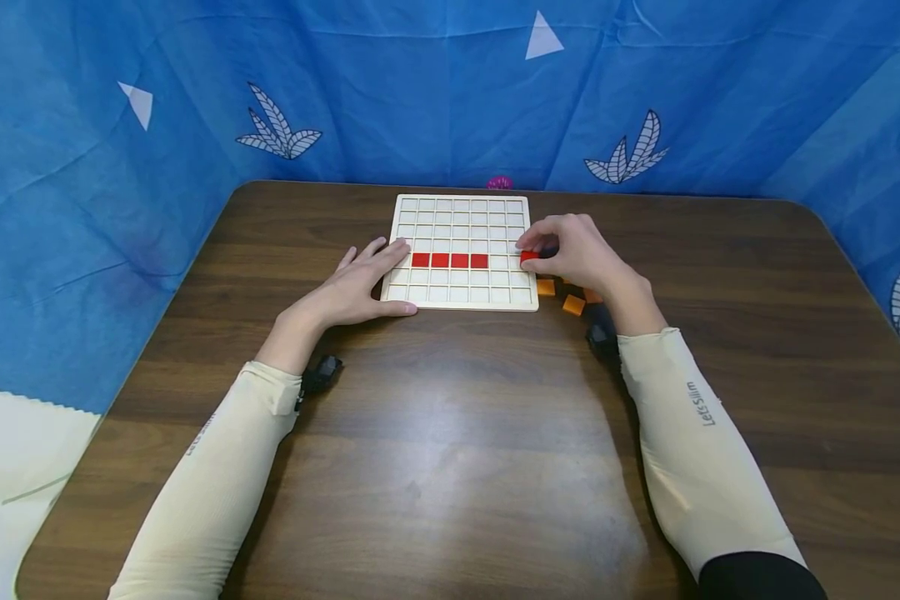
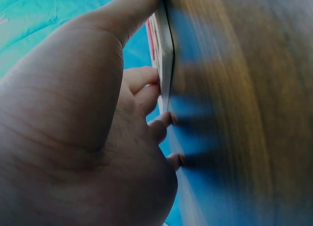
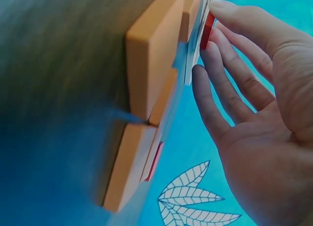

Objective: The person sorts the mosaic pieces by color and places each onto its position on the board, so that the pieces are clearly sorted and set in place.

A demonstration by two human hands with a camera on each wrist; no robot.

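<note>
Right hand: I've got the right hand (image 1: 577,254) in a pinch, thumb against fingertips, the other fingers loosely extended.
Red tile in the pinch: there's the red tile (image 1: 529,257), between thumb and fingers, at the board's right edge; whether it touches the board, I can't tell.
Orange tiles: just under the right hand and on its near side, loose orange tiles (image 1: 573,305) lie on the table, partly hidden by the hand; my right wrist view catches a red edge (image 3: 155,162) behind them.
Left hand: over on the other side, the left hand (image 1: 352,289) is spread wide and grips nothing, fingertips on the board's left edge, thumb at its near corner.
Grid board: between both hands, the pale grid board (image 1: 510,221) lies flat.
Red row: four red tiles (image 1: 459,261) sit side by side right of the left fingertips, bare cells between them and the right hand.
Table: brown wood-grain table (image 1: 435,433) under everything.
Cloth: beyond both hands, blue leaf-printed cloth (image 1: 420,83).
</note>
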